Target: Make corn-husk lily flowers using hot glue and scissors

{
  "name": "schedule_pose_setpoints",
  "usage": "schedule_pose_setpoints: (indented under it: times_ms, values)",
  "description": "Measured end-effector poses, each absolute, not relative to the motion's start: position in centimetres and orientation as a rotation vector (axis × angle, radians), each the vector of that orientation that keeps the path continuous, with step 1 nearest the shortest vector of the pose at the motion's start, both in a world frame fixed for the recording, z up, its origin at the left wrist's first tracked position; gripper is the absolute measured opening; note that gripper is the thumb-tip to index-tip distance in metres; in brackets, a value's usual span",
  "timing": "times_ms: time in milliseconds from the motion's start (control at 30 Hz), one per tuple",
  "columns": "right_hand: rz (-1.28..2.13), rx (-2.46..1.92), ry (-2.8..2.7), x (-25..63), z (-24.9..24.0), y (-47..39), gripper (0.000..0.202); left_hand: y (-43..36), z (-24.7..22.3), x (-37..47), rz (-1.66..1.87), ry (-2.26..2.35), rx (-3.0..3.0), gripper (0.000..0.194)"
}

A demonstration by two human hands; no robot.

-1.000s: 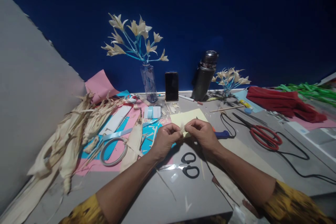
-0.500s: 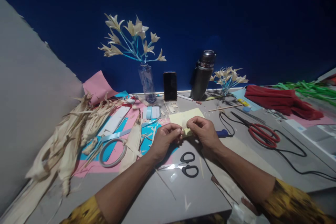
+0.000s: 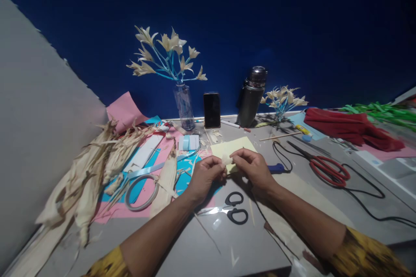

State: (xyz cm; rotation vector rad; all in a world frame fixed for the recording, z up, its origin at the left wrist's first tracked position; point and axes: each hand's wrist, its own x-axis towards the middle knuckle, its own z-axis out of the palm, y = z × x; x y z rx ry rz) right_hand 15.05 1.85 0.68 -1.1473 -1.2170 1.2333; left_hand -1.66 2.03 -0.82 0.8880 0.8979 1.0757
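Between my fingertips is a small pale cream piece (image 3: pixel 227 159) that looks like corn husk. My left hand (image 3: pixel 208 175) pinches its left side, thumb against forefinger. From the right, my right hand (image 3: pixel 253 168) pinches the other edge. Both hands hover over the near edge of a pale yellow paper sheet (image 3: pixel 245 143). Black-handled scissors (image 3: pixel 236 207) lie on the table just below the hands, blades pointing left. A blue-handled tool (image 3: pixel 276 168) with a black cord is partly hidden behind my right hand.
Corn husks (image 3: pixel 86 194) are heaped at left beside a tape roll (image 3: pixel 142 192) on pink and blue paper. A vase (image 3: pixel 184 106) of husk flowers, a phone (image 3: pixel 212 110) and a flask (image 3: pixel 251 99) stand along the wall. Red-handled shears (image 3: pixel 329 171) lie at right near a red cloth (image 3: pixel 344 125).
The small pale piece now shows more plainly between the fingertips, and my right hand has turned slightly. The whole view has shifted a little, with things appearing lower.
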Motion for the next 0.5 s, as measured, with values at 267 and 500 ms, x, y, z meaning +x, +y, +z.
schedule_pose_setpoints:
  times_ms: [267,500]
  values:
    - [1.349,-1.082,-1.147,15.61,0.24,2.15,0.023,2.19,-0.58,-2.10,1.100,0.954,0.959,0.019]
    - [1.474,-1.012,-1.171,15.38,0.70,1.86,0.023,2.25,-0.97,-2.30,1.111,0.980,1.064,0.019]
